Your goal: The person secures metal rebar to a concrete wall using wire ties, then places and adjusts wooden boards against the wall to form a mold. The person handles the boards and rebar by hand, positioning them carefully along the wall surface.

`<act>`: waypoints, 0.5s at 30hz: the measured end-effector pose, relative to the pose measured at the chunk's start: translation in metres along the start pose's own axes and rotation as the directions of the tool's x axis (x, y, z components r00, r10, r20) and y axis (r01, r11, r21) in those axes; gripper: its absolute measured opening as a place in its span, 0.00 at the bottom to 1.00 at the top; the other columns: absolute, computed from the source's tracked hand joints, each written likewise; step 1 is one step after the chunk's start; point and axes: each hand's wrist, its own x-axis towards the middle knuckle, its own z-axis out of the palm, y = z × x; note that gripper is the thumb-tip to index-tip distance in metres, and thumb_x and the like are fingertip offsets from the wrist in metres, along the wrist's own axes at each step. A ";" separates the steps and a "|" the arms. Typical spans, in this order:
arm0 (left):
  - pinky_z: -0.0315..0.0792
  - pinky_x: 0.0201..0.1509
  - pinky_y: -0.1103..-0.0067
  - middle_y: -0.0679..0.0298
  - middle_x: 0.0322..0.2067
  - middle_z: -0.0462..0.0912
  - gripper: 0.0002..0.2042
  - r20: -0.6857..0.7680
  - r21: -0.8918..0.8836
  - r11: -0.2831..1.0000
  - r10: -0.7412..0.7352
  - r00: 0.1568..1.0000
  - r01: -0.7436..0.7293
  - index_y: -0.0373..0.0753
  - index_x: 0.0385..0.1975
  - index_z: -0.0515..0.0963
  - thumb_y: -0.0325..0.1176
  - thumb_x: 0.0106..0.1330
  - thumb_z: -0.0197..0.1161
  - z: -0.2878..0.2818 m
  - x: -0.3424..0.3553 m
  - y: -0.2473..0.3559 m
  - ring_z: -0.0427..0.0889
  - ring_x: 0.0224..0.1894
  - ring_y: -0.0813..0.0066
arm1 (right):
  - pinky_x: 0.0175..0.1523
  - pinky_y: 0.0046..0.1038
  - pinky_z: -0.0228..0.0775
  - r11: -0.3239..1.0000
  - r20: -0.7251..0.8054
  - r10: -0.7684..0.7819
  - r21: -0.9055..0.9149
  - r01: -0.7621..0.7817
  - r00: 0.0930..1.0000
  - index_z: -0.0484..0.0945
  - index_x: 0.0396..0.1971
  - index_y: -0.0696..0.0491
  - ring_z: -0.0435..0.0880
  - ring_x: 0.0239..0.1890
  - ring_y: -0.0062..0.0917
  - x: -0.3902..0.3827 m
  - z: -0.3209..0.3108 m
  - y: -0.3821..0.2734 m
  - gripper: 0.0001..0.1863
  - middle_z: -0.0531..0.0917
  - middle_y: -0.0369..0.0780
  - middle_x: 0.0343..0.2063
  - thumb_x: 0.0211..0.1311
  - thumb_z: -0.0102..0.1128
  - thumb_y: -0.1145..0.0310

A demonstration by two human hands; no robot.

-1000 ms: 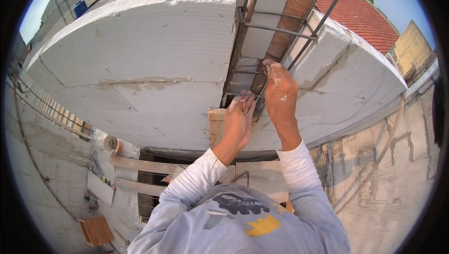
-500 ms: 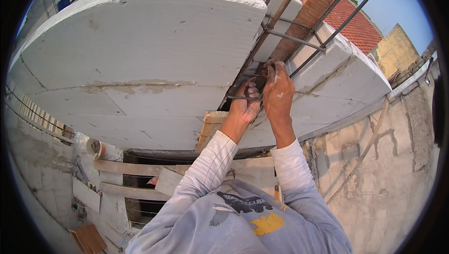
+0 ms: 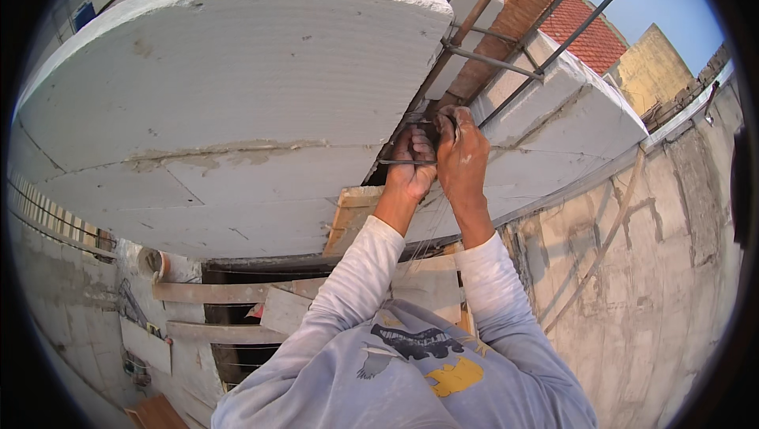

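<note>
My left hand (image 3: 411, 166) reaches into the narrow gap between the white block walls, palm up and fingers curled. A dark steel stirrup (image 3: 394, 162) crosses over it; what its fingers hold is hidden. Close beside it, my right hand (image 3: 463, 154) is closed in a pinch, thumb and fingertips together against the steel near the foot of the wooden post (image 3: 492, 56). Thin wires (image 3: 428, 227) trail below the two hands; their upper ends are hidden by my fingers. Upright reinforcing bars (image 3: 480, 3) with square stirrups rise out of the gap above my hands.
A large white block wall (image 3: 237, 73) fills the left, and another (image 3: 553, 124) stands to the right. A short board (image 3: 348, 219) sits below the gap. Planks (image 3: 229, 292) span a dark opening lower left. A rough block wall (image 3: 632, 271) runs along the right.
My right hand has shifted slightly left and down, closer to my left hand. My left fingers have risen a little in the gap. The whole view has turned slightly.
</note>
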 end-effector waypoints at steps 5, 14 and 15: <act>0.79 0.25 0.85 0.69 0.24 0.77 0.06 0.005 -0.064 0.998 -0.022 1.000 0.022 0.38 0.34 0.77 0.32 0.73 0.62 0.009 -0.004 -0.009 0.78 0.24 0.81 | 0.45 0.41 0.78 0.999 0.029 -0.042 -0.026 0.042 0.999 0.78 0.47 0.65 0.86 0.41 0.53 0.006 -0.006 -0.015 0.14 0.86 0.56 0.40 0.61 0.56 0.87; 0.78 0.23 0.85 0.72 0.19 0.73 0.09 0.054 -0.176 0.979 -0.092 0.994 0.100 0.41 0.28 0.75 0.32 0.71 0.63 0.012 -0.004 -0.013 0.77 0.22 0.83 | 0.50 0.46 0.78 0.978 0.236 -0.040 -0.192 0.087 0.971 0.76 0.55 0.66 0.84 0.47 0.57 0.022 -0.018 -0.019 0.26 0.83 0.59 0.48 0.52 0.50 0.91; 0.78 0.23 0.85 0.72 0.19 0.73 0.09 0.053 -0.187 0.978 -0.084 0.995 0.092 0.41 0.28 0.75 0.32 0.71 0.63 0.010 -0.003 -0.011 0.77 0.22 0.83 | 0.51 0.47 0.78 0.974 0.261 -0.039 -0.205 0.094 0.965 0.76 0.55 0.65 0.84 0.48 0.57 0.023 -0.019 -0.019 0.27 0.82 0.59 0.49 0.51 0.50 0.92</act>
